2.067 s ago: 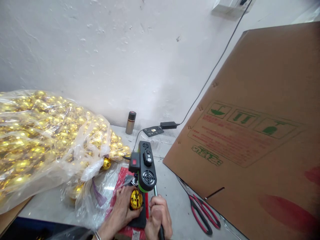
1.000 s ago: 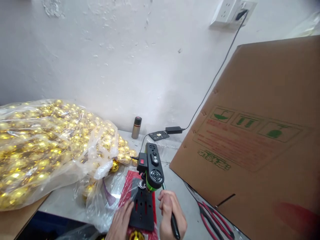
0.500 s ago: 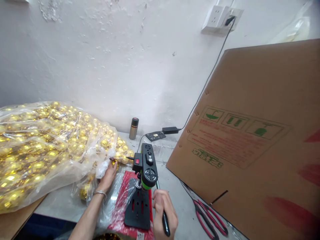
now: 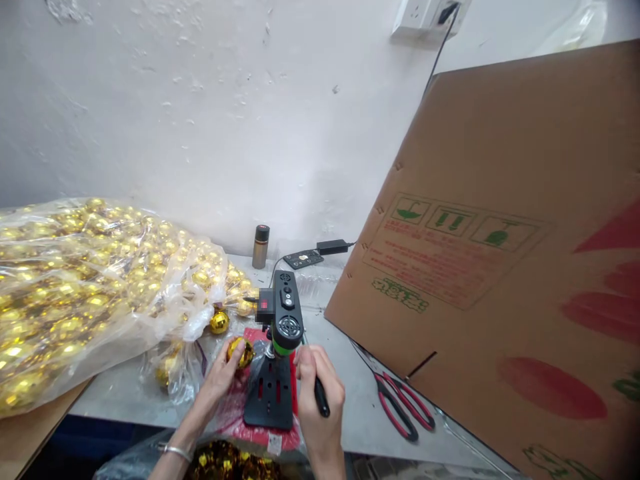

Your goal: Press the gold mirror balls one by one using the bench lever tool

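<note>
My left hand (image 4: 219,379) holds a gold mirrored ball (image 4: 241,352) between thumb and fingers, just left of a small black machine (image 4: 287,300) on a flat black stand (image 4: 269,400). My right hand (image 4: 320,393) is closed around a slim rod with a black handle (image 4: 321,398), at the machine's right side. Whether the rod joins the machine is hidden. A second gold ball (image 4: 219,322) lies by the mouth of a big clear plastic bag (image 4: 125,280) full of such balls.
Red plastic wrap (image 4: 257,437) lies under the stand. More gold pieces (image 4: 225,460) show below the table's front edge. Red-and-black scissors (image 4: 403,403) lie at right, before a large cardboard box (image 4: 450,233). A small bottle (image 4: 261,247) and black adapter (image 4: 333,247) stand behind.
My left hand has come back from the bag's mouth towards the machine, now with a gold ball in it. My right hand keeps hold of the rod. The view has shifted slightly.
</note>
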The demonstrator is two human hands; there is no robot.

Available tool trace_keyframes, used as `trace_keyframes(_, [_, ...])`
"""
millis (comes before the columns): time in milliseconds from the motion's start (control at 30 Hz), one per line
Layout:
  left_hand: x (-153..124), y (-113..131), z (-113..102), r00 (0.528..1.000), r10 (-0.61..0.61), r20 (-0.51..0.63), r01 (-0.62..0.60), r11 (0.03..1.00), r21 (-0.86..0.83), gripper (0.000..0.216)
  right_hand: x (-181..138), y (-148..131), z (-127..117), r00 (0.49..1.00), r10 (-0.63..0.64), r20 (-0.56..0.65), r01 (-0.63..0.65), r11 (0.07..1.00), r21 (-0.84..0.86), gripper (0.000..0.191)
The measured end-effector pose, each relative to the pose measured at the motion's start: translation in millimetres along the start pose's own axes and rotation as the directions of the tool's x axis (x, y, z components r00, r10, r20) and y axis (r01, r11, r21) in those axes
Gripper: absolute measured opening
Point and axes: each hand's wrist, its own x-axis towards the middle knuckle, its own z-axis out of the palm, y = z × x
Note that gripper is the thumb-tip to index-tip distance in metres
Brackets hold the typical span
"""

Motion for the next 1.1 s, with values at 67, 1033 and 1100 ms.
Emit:
trace_keyframes(67, [-12,-4,11,0.997,-0.032,0.064,0.036,0.998,-0.054,0.082,7,-4,-2,1.000,0.005,0.024,-0.004,0.999,-0.038,0.037])
trace_keyframes(1033, [-22,-51,57,0.837,0.538,0.104,-0.534,0.759,0.371,0.049,-2,-2,-4,0.999,-0.009,0.035,0.009,1.000,-0.002,0.030])
trace_keyframes(1100, [-22,-48,58,0.851,0.510,0.125,-0.512,0.751,0.418,0.050,-4,-1,-4,0.999,-0.018,0.035,0.018,1.000,-0.006,0.029])
